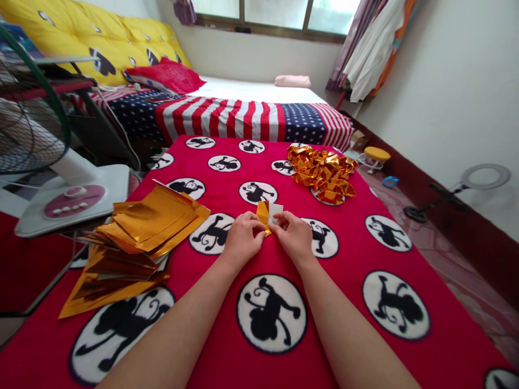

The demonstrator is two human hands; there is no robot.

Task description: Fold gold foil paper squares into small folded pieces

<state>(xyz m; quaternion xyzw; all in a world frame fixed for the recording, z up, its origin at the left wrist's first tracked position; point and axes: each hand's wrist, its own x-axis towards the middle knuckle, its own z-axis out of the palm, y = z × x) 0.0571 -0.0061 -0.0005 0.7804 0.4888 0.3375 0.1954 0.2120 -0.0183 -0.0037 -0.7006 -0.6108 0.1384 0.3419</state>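
A small piece of gold foil paper, partly folded so that its whitish back shows on the right, is between my hands just above the red cloth. My left hand pinches its lower left edge, fingers closed. With thumb and fingertips my right hand grips the whitish flap. To the left lies a loose stack of flat gold foil sheets. Farther off on the right is a heap of folded gold foil pieces.
A red cloth with monkey prints covers the table. At the left edge stands a fan. Behind the table is a bed with a striped and starred cover. A yellow stool and a ring light stand are on the right floor.
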